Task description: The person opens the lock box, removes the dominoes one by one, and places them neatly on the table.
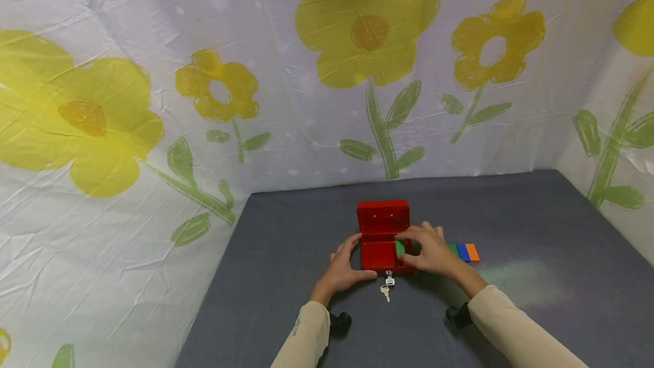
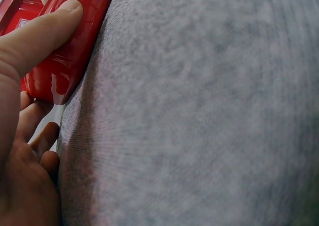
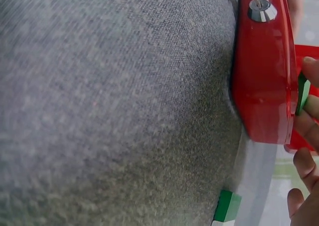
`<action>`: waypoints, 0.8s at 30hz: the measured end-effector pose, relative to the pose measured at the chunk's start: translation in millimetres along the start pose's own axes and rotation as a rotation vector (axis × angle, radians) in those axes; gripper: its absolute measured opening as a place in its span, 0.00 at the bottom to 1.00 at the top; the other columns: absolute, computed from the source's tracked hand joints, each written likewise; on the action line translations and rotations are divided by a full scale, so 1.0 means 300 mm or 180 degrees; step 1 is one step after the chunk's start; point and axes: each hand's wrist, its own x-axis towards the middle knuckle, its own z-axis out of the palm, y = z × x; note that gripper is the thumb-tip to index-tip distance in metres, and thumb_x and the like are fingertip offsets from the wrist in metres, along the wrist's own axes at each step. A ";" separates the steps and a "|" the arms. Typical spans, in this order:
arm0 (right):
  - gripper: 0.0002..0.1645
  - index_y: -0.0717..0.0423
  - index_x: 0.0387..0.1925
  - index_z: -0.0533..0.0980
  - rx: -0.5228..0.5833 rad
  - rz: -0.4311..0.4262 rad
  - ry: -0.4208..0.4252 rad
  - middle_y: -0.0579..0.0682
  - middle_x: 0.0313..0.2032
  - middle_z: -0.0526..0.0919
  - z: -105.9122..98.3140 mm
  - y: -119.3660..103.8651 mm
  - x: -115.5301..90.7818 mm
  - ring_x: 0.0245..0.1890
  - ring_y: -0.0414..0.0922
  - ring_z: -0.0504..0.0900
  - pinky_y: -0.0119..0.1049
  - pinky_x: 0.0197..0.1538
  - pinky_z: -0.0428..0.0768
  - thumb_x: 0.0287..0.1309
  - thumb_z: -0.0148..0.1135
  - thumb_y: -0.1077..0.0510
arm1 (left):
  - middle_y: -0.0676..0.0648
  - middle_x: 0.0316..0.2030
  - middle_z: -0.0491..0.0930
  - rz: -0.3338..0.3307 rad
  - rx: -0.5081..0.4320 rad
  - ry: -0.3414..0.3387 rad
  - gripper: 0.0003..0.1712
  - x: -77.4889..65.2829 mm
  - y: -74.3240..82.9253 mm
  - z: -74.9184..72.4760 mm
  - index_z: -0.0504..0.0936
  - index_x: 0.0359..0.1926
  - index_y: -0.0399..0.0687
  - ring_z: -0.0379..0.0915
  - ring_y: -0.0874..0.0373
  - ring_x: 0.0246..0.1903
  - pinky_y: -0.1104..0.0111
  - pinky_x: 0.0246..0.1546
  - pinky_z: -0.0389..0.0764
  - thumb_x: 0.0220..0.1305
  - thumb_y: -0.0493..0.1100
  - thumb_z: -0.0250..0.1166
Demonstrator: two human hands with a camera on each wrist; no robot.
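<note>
An open red cash box (image 1: pixel 378 254) stands on the table with its lid (image 1: pixel 383 216) raised at the back. My left hand (image 1: pixel 343 270) grips its left side. In the left wrist view, the thumb (image 2: pixel 55 26) presses the red front wall and the other fingers lie round the corner. Between thumb and fingers, my right hand (image 1: pixel 431 250) pinches a green block (image 1: pixel 400 247) over the right part of the box. In the right wrist view that green block (image 3: pixel 303 94) is at the rim, partly hidden by fingers. A key (image 1: pixel 385 292) hangs by the front lock (image 3: pixel 262 10).
Just right of the box, partly behind my right hand, a green block (image 1: pixel 452 249), a blue block (image 1: pixel 462 252) and an orange block (image 1: pixel 472 252) lie in a row. The dark grey table (image 1: pixel 286 231) meets a flower-printed cloth (image 1: pixel 306 146) at the back.
</note>
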 end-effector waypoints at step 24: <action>0.25 0.53 0.52 0.84 0.0066 -0.0088 0.0403 0.49 0.48 0.87 -0.046 0.068 -0.065 0.40 0.47 0.71 0.42 0.42 0.51 0.49 0.76 0.58 | 0.47 0.76 0.63 -0.0082 -0.0021 -0.0014 0.58 0.000 0.004 -0.002 0.59 0.77 0.63 0.56 0.43 0.70 0.39 0.68 0.64 0.49 0.57 0.80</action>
